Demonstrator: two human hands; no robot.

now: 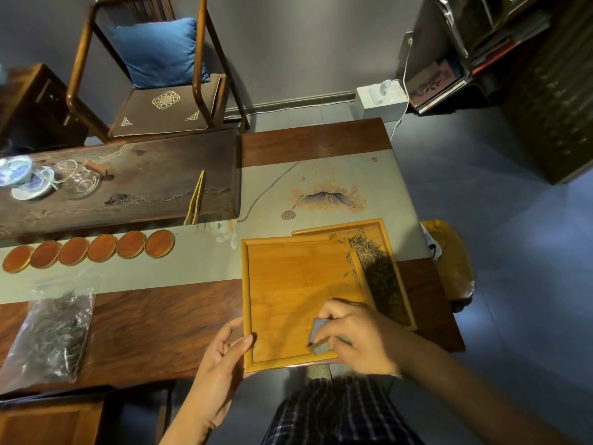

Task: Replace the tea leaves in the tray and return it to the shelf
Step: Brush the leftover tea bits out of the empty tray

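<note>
Dark wooden tea table (134, 319) with a grey runner fills the view. At far left lies a clear plastic bag of tea leaves (53, 335), with a row of round wooden coasters (90, 250) beyond it. Right of centre, the left hand (221, 364) pinches the near left corner of an empty bamboo tray (288, 293), which overhangs the near table edge. The right hand (356, 335) pinches a small grey cloth (319, 332) against the tray floor. A second tray (383, 274) at right holds old tea leaves (378, 271); a hard wipe could tip the overhanging tray or scatter them.
</note>
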